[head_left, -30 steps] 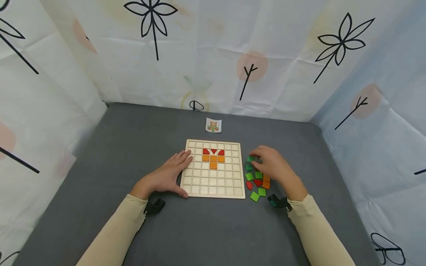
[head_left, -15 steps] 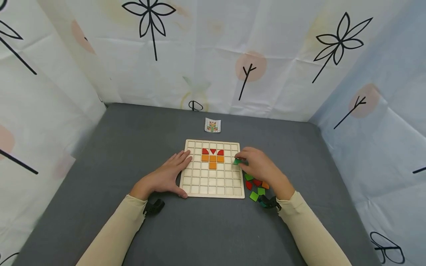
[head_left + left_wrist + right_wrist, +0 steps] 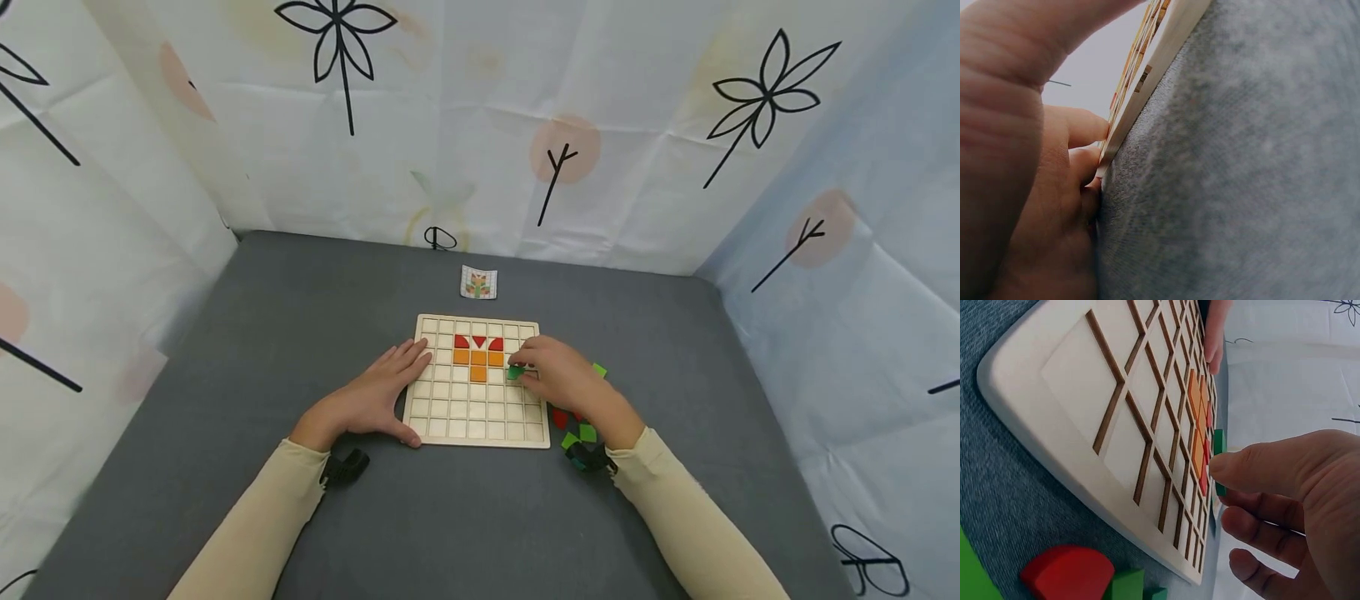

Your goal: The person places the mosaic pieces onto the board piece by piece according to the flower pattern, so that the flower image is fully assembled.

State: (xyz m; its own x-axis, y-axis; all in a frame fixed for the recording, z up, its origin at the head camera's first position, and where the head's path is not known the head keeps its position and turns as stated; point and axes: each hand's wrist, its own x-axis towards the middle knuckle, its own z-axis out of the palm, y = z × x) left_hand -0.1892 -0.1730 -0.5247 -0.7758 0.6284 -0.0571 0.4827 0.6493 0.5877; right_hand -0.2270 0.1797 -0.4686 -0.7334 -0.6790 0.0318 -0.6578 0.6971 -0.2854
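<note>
Shifted left since earlier, the right grip [image 3: 566, 379] pinches a green tile [image 3: 515, 372] right of centre, over the board [image 3: 457, 409]; the left grip [image 3: 375, 396] lies spread. Left wrist: easing off could let the board slide. Right wrist, centre: that fingertip pinch might slip.

Grey counter [image 3: 450, 517]; pale gridded board [image 3: 457, 411] flat on it. Left grip [image 3: 378, 396], a bare hand, rests along the board's left edge. Right grip [image 3: 566, 375] pinches a dark green piece [image 3: 515, 372] over the board's right side. On the grid: three red pieces [image 3: 461, 342] above a row of three orange squares [image 3: 477, 357], a fourth below the middle one. Loose green pieces [image 3: 588, 433], loose red pieces [image 3: 559, 418] beside the right edge. Picture card [image 3: 478, 282] beyond the board.
</note>
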